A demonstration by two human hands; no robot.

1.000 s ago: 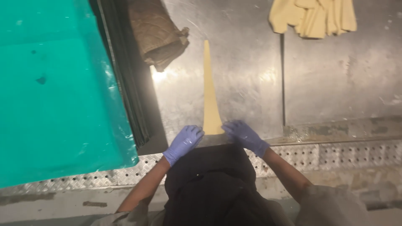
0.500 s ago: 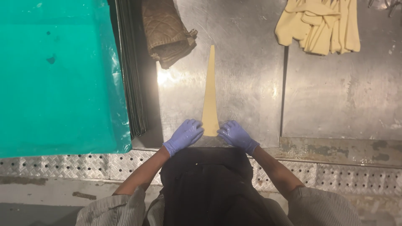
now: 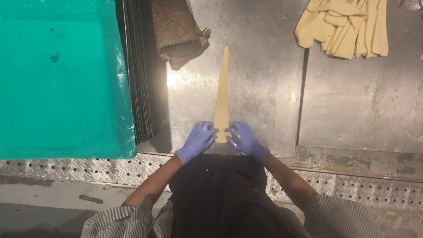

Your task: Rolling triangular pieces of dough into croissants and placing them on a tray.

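Observation:
A long, narrow triangle of pale yellow dough (image 3: 222, 94) lies on the steel worktop (image 3: 264, 88), its point away from me and its wide base toward me. My left hand (image 3: 197, 141) in a purple glove rests on the left corner of that base. My right hand (image 3: 243, 139), also gloved in purple, presses the right corner. The fingers of both hands lie flat on the dough's near edge; neither hand lifts it.
A green plastic sheet (image 3: 57, 75) covers a stack of dark trays (image 3: 141, 88) at the left. A brown quilted oven mitt (image 3: 176, 31) lies beyond the dough. A heap of cut dough pieces (image 3: 343, 26) sits at the far right. A perforated metal ledge (image 3: 370, 187) runs along the near edge.
The view has shifted so the worktop sits lower in frame. My hands stay on the base of the dough triangle, now drawn closer together at its near edge.

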